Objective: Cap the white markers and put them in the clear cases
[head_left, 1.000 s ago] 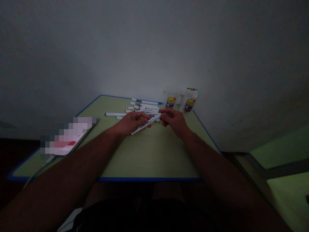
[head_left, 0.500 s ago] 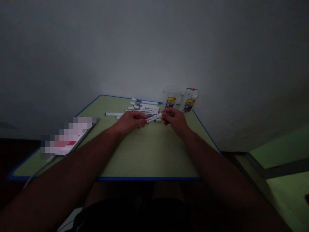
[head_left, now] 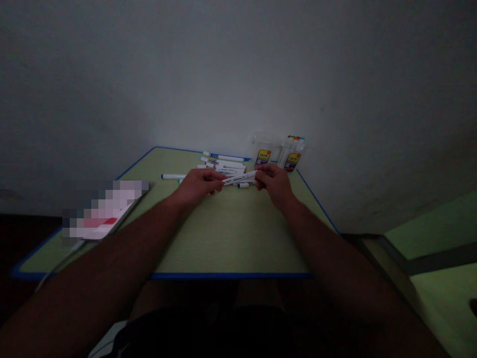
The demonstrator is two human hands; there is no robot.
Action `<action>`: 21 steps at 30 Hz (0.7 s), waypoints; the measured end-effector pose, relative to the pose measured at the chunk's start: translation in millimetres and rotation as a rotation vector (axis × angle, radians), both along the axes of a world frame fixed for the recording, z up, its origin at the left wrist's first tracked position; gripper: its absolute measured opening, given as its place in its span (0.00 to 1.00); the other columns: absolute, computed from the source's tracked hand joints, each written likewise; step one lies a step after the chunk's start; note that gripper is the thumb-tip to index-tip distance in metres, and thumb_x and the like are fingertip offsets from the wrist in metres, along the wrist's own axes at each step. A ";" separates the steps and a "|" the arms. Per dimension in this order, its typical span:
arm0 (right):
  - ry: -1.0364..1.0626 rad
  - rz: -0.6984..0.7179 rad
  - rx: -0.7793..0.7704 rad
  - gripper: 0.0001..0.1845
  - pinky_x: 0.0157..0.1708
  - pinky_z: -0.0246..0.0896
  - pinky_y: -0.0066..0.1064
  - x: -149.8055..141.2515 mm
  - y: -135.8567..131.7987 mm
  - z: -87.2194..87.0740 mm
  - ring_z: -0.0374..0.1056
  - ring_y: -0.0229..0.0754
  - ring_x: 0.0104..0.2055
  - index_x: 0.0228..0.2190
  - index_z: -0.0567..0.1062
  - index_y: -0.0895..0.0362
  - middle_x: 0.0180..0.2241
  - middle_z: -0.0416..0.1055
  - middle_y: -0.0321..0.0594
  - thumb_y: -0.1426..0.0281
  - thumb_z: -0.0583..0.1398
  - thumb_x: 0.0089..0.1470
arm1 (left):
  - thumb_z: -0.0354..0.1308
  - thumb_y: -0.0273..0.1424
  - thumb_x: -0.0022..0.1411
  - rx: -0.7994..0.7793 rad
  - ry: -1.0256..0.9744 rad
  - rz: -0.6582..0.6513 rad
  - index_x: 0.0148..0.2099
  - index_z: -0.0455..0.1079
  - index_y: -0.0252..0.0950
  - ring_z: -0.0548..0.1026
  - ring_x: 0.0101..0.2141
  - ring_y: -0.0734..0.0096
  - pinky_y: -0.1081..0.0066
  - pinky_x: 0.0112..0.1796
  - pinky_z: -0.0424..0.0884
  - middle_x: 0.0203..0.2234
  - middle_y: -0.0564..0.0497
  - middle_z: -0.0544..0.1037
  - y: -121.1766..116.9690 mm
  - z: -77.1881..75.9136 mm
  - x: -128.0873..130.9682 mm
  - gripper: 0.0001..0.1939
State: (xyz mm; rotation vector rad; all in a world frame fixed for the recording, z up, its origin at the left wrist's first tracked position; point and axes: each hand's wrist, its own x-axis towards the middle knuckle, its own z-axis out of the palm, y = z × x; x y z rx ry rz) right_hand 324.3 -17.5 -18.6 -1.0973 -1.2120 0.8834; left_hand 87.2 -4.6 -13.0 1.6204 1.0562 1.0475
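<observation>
A white marker [head_left: 240, 177] with dark print spans the gap between my two hands, tilted slightly up to the right. Its left end is pinched by the closed fingers of my left hand [head_left: 200, 187], which cover that end. My right hand [head_left: 274, 182] is closed around the right end, thumb and fingers together. Just behind and beneath lies a pile of white markers [head_left: 231, 163] with variously coloured ends. One marker with a blue end [head_left: 173, 176] sticks out to the left of the pile, and a dark-blue cap end [head_left: 243, 185] shows below the held marker.
A clear plastic case [head_left: 264, 144] with a yellow label stands at the table's back edge. Beside it is another case [head_left: 292, 155] holding markers with coloured ends. A pixelated flat device [head_left: 108, 211] with a cable lies on the left. The wall borders the blue-edged table [head_left: 231, 238].
Both hands have raised the marker away from me and to the right, and it lies flatter. My right hand has shifted a little to the right.
</observation>
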 end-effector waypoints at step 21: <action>0.048 -0.122 0.010 0.12 0.20 0.63 0.27 12.5 3.2 5.2 0.64 0.32 0.20 0.32 0.74 0.55 0.22 0.69 0.29 0.64 0.67 0.47 | 0.69 0.27 0.47 -0.015 -0.144 0.075 0.37 0.81 0.33 0.74 0.26 0.70 0.65 0.34 0.71 0.24 0.48 0.80 1.7 1.0 -1.0 0.11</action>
